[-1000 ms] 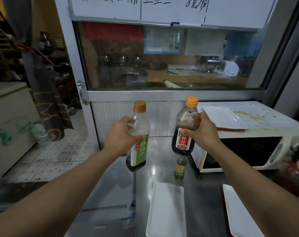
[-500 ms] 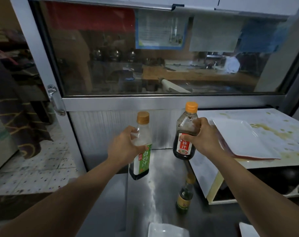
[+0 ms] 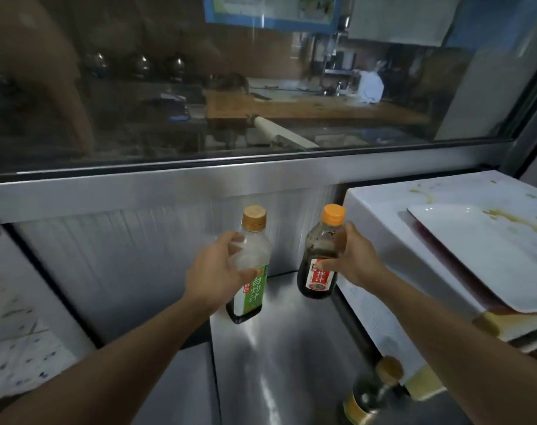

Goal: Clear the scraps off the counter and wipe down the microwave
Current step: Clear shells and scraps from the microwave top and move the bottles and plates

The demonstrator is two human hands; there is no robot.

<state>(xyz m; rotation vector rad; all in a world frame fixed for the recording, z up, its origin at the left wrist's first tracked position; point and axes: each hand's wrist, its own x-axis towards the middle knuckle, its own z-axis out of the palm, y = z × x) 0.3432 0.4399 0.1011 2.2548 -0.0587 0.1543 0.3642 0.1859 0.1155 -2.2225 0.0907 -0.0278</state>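
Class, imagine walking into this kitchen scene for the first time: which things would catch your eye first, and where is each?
Front and centre, the left hand grips a clear plastic bottle with a green label and gold cap, and the right hand grips a dark sauce bottle with a red label and orange cap, above the shiny steel counter. To the right, a white rectangular plate lies on the stained white microwave.

Small bottle (image 3: pixel 372 394) partly behind right forearm
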